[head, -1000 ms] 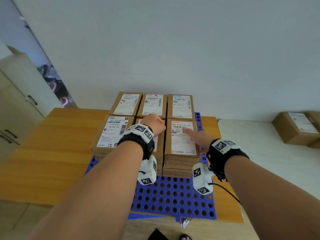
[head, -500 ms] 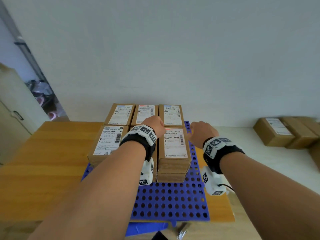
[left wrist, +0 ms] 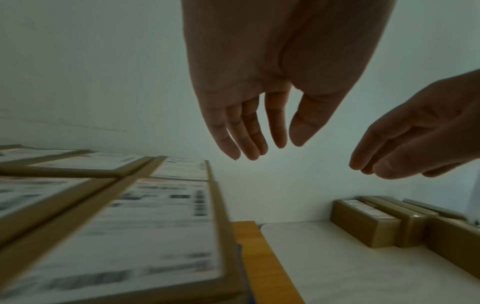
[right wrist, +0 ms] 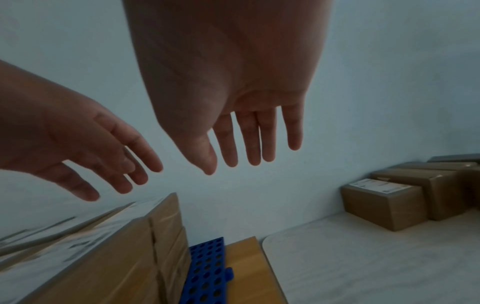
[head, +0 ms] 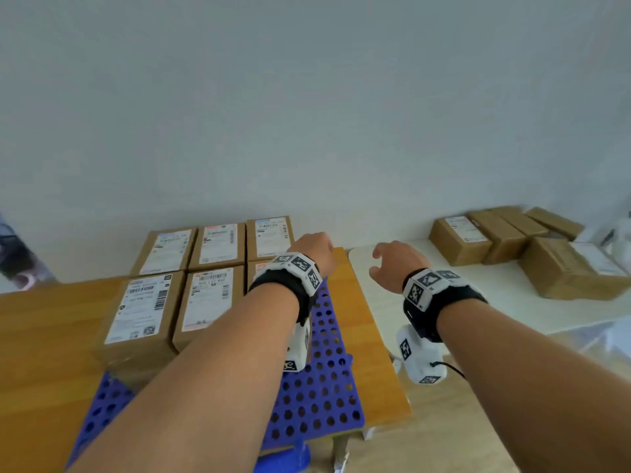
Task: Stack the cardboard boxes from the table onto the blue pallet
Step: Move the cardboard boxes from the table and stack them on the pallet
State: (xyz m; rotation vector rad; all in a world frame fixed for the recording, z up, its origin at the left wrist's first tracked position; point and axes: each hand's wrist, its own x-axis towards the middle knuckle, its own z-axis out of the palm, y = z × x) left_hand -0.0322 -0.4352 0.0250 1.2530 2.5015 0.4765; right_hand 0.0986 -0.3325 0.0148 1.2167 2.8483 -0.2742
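Several labelled cardboard boxes (head: 208, 298) stand stacked in two rows on the blue perforated pallet (head: 324, 387), which lies on a wooden table (head: 44, 329). My left hand (head: 316, 249) hovers above the right edge of the stack, empty, with its fingers (left wrist: 249, 131) straight and relaxed. My right hand (head: 396, 264) hangs in the air over the near left corner of the white table (head: 392, 302), empty as well, its fingers (right wrist: 254, 135) loosely extended. More cardboard boxes (head: 505, 240) sit on the white table at the far right.
The white table's boxes (right wrist: 389, 201) lie against the back wall, some with white labels. The near half of the pallet (head: 321, 404) shows bare holes. A gap of floor (head: 444, 431) lies in front of the white table.
Both hands have lifted off the stacked boxes and swung right. The right hand left the front right box and now hovers over the white table. The view has panned right.
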